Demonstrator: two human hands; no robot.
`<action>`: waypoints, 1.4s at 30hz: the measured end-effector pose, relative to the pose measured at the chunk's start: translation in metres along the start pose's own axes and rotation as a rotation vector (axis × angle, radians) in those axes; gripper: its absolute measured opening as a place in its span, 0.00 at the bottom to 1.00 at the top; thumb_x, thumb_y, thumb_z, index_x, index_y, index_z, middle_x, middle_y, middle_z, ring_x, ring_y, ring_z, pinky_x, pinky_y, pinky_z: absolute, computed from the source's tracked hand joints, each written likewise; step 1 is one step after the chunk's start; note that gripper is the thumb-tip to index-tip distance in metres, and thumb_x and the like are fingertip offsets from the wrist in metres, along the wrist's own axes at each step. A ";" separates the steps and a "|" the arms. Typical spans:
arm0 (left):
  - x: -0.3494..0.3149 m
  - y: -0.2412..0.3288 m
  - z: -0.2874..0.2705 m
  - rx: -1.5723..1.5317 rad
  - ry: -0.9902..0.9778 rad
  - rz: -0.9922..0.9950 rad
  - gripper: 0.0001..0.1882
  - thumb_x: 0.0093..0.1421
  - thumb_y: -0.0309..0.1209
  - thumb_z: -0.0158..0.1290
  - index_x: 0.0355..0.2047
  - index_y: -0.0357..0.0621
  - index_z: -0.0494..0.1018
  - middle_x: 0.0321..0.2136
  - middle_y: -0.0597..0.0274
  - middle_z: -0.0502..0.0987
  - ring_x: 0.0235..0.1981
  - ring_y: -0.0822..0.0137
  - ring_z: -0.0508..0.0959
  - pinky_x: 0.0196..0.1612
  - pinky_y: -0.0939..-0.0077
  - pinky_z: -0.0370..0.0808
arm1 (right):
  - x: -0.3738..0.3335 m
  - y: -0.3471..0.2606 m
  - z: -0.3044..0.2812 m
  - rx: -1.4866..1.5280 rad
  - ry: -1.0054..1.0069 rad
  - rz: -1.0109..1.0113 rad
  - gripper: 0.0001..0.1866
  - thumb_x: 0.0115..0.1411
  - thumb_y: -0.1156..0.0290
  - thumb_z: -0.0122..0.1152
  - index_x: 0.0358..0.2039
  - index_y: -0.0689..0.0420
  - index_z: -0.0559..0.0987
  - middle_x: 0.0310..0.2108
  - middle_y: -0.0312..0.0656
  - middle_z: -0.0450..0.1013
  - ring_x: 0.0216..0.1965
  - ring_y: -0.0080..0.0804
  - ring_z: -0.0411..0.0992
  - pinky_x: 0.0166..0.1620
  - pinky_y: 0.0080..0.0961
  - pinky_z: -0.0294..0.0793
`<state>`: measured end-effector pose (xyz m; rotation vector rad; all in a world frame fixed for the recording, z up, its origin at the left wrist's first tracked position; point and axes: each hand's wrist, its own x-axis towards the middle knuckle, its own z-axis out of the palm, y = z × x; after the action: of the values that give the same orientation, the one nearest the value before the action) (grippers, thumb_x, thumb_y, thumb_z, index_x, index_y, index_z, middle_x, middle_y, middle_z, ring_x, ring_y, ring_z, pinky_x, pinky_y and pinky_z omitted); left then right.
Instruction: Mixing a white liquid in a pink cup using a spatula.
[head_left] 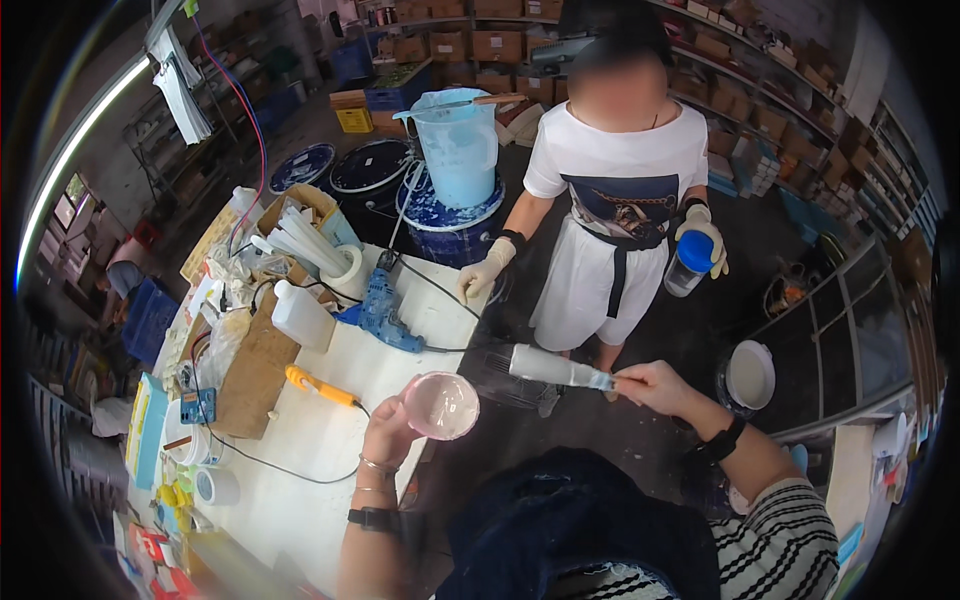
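Observation:
My left hand point(388, 432) is closed around a small pink bowl point(472, 408) with pale, glossy liquid inside, held at the table's right edge. In my right hand point(655, 388) is the narrow end of a white-coated spatula point(550, 366), its broad end pointing left toward the bowl, apart from it. The blade's own surface is hidden by the white coating. Nearest on the white table point(310, 480) lie a blue power drill point(385, 312) and a yellow-orange corded tool point(320, 385).
Across from me stands a person point(620, 190) in white gloves, one hand holding a clear blue-lidded jar point(690, 262). A light-blue bucket point(457, 150) rests on a blue drum point(450, 222). A white jug point(302, 315) and cardboard box point(252, 375) crowd the table. A pale bucket point(750, 375) stands right.

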<state>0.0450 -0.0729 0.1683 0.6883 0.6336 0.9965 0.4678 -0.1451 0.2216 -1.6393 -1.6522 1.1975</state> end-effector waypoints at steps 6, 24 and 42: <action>0.003 0.009 0.010 0.066 -0.158 0.038 0.06 0.56 0.31 0.56 0.26 0.43 0.73 0.60 0.44 0.57 0.60 0.53 0.61 0.56 0.60 0.64 | 0.028 -0.026 0.032 0.402 -0.125 0.215 0.14 0.61 0.61 0.54 0.33 0.60 0.78 0.14 0.28 0.64 0.14 0.11 0.57 0.17 0.12 0.53; 0.000 0.017 0.014 0.241 -0.336 -0.047 0.08 0.52 0.33 0.60 0.29 0.42 0.76 0.55 0.44 0.65 0.55 0.54 0.66 0.58 0.62 0.61 | 0.051 -0.059 0.036 0.655 -0.681 0.435 0.20 0.64 0.59 0.49 0.40 0.65 0.75 0.12 0.29 0.60 0.08 0.10 0.51 0.11 0.10 0.49; -0.001 -0.014 0.004 -0.099 0.012 -0.078 0.12 0.57 0.38 0.55 0.33 0.43 0.69 0.38 0.56 0.75 0.40 0.60 0.76 0.45 0.62 0.73 | 0.016 -0.029 0.062 -0.734 0.233 -0.807 0.22 0.53 0.70 0.55 0.50 0.42 0.75 0.26 0.32 0.64 0.26 0.27 0.65 0.30 0.25 0.64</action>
<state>0.0550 -0.0802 0.1604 0.5666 0.6133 0.9539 0.3982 -0.1397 0.2133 -1.1427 -2.3851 -0.0104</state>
